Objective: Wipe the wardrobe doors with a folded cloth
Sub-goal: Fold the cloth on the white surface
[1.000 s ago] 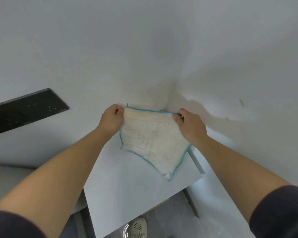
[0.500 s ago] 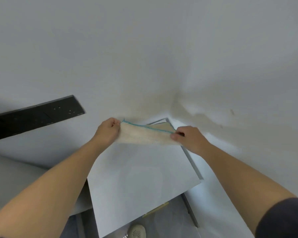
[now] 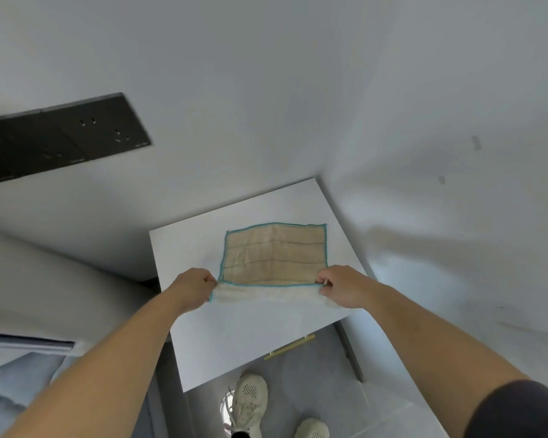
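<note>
One wide-angle view, from the person's head, faces forward and steeply down into a room corner. Both forearms enter from the near edge and reach the left hand (image 3: pixel 192 287) and right hand (image 3: pixel 342 287) at mid-frame, each pinching the cloth (image 3: pixel 274 252), near the lens. Just beneath lies the white cabinet top (image 3: pixel 250 336) — the shoes (image 3: pixel 249 399) stand on the grey floor (image 3: pixel 323 374) at the near edge, a black socket panel (image 3: pixel 60 140) on the far-left wall (image 3: pixel 203 90)

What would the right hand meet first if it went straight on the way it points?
Probably the beige, teal-edged cloth that the right hand pinches, spread on the white panel; depth is unclear.
</note>
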{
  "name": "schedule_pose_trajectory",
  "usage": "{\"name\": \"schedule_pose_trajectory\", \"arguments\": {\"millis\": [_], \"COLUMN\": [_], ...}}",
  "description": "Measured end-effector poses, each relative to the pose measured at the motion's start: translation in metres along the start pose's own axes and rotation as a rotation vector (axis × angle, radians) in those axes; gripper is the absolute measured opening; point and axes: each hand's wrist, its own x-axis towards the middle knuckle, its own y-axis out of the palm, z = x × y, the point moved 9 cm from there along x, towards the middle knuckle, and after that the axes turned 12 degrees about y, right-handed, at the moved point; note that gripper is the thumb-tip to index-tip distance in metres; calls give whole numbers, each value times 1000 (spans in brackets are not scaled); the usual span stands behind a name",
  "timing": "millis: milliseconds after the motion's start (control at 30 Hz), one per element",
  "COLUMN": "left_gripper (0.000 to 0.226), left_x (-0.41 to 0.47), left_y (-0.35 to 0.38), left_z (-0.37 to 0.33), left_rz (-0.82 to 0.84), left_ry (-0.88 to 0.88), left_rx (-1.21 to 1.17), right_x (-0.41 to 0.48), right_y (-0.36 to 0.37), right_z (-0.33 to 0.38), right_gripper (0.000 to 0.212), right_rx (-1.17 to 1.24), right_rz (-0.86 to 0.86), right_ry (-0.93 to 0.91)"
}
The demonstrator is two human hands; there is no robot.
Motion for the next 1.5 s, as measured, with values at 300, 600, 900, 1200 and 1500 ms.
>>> {"name": "schedule_pose_trajectory", "arguments": {"millis": [300,600,900,1200,1500], "left_gripper": [17,57,17,21,48], "left_x": [41,63,69,79,56], "left_y": [-36,-10,22,9,-23], "left_z": [-23,-4,19,-17,-76], "left_rz": [-363,-193,-149,-134,-9], "left_ry": [38,-236,-377,-84,227], "left_rx": [-137,-156,-272,-383,-418], "right_x": [36,55,79,112,118], "right_y": [-68,-61,-41,-51,-68], "right_z": [1,9,35,109,128], "right_gripper": [14,40,46,61,61], "right_rx": [68,18,-44,-21,343], "right_rz": [-423,-436,-369,-248,-63], "right_ry": [103,145,37,-150,-60]}}
